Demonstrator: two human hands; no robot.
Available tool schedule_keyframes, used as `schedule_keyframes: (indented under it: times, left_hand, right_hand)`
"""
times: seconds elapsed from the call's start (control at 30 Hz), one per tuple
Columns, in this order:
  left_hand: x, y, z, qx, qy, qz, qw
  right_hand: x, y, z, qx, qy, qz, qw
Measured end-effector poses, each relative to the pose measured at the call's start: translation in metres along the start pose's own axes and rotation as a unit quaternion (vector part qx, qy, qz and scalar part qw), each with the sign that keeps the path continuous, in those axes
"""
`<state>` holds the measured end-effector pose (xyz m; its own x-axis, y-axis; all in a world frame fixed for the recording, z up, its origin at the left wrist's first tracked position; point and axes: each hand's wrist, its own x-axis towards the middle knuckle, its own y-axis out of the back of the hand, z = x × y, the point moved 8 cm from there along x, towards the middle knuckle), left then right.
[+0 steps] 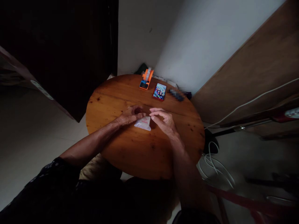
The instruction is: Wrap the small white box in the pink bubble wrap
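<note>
A small white plastic packet with red print lies near the middle of the round wooden table. My left hand is at its upper left, fingers curled and thumb along the packet's top edge. From the right, my right hand comes close with thumb and fingers bent together at the packet's upper right corner. What sits between those fingertips is too small to make out.
Toward the back of the table stand an orange tape dispenser, a lit smartphone and a blurred dark object. A wall rises behind. White cable loops on the floor at right.
</note>
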<state>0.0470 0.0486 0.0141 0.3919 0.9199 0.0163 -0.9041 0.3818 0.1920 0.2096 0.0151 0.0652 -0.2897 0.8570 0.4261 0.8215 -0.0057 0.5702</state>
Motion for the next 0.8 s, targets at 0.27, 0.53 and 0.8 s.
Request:
schedule_keyframes:
  times: [0.27,0.53,0.8]
  left_hand:
    - [-0.003,-0.005,0.003,0.015,0.004,-0.030,0.999]
    - [0.001,-0.010,-0.006,-0.021,0.020,-0.041,0.999]
    - [0.002,-0.011,-0.009,-0.080,0.016,-0.030,0.996]
  right_hand:
    - [-0.009,-0.023,0.006,0.009,-0.038,-0.135,0.990]
    - [-0.009,-0.026,0.003,-0.008,-0.041,-0.118,0.992]
    - [-0.007,-0.026,0.004,-0.017,-0.014,-0.110,0.994]
